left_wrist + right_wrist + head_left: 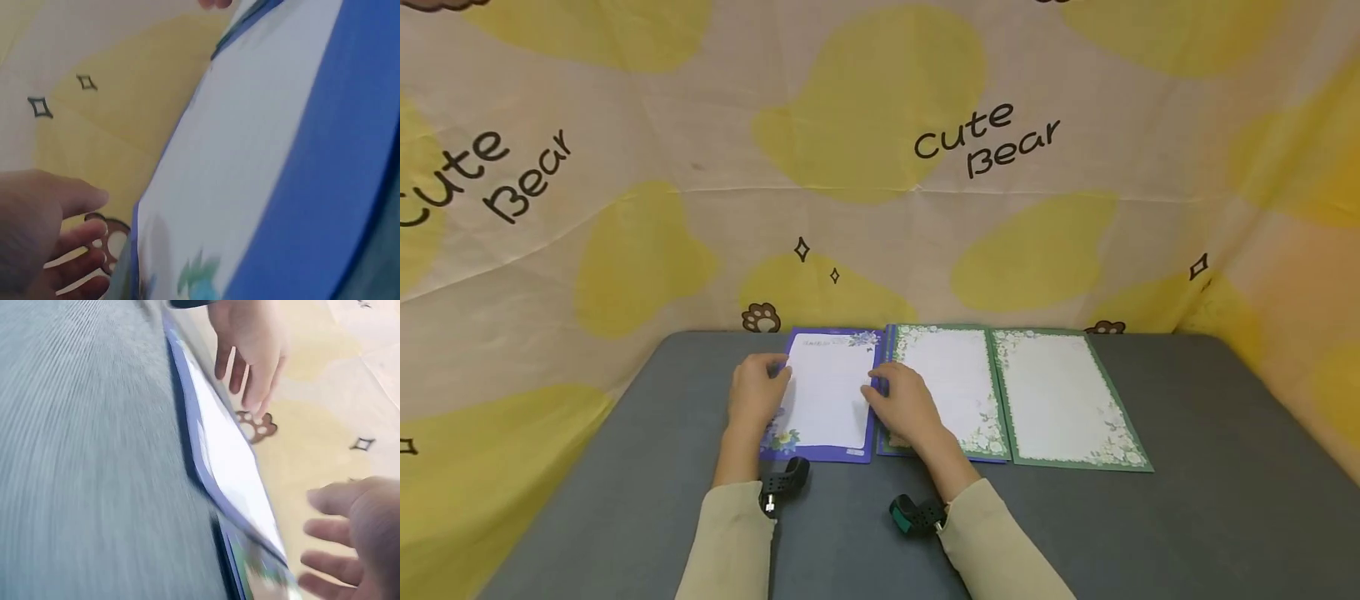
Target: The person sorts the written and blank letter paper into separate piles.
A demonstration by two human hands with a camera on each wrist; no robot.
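A sheet of paper with a blue-purple border and corner flowers (827, 392) lies on the grey table between the two hands. At its left edge is the left hand (756, 396), fingers loosely bent and thumb apart from them. The right hand (906, 404) hovers by the sheet's right edge, partly covering the neighbouring green-bordered sheet (955, 375). In the left wrist view, the left hand (44, 231) shows a gap between its fingers and the paper. The right wrist view likewise shows the right hand (362, 537) with spread fingers, gripping nothing.
Blue-bordered paper peeks out from beneath the middle green-bordered sheet. Another green-bordered sheet (1071, 396) lies to its right. The grey table (1075, 533) ends at a hanging cloth (865, 125) printed with yellow patches. Each wrist wears a black band with a camera.
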